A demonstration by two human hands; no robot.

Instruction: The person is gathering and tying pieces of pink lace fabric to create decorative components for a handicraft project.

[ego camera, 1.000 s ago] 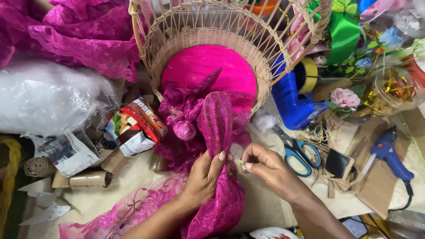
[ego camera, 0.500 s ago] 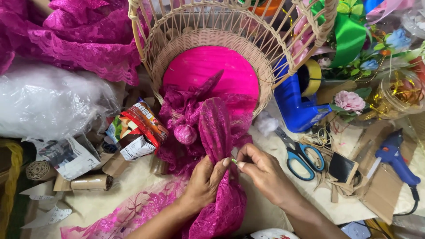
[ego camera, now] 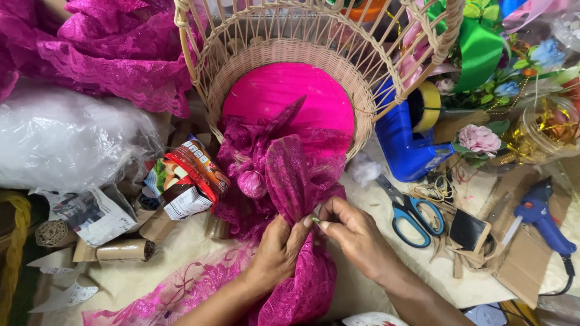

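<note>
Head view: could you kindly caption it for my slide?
Both hands, left and right, pinch magenta lace before a wicker basket.

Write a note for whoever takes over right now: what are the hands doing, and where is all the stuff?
Left hand: pinching the gathered magenta lace strip just below the wicker basket.
Right hand: fingertips meet the left's at the same gather; whether it holds a pin or similar is too small to tell.
Things: the lace runs from the basket's pink base down between both hands and on towards the person. Blue-handled scissors lie right of the right hand, the blue glue gun farther right.
Done: lace draped and bunched at the basket rim, with a small lace ball there.
Left: the lower lace hangs loose.
</note>
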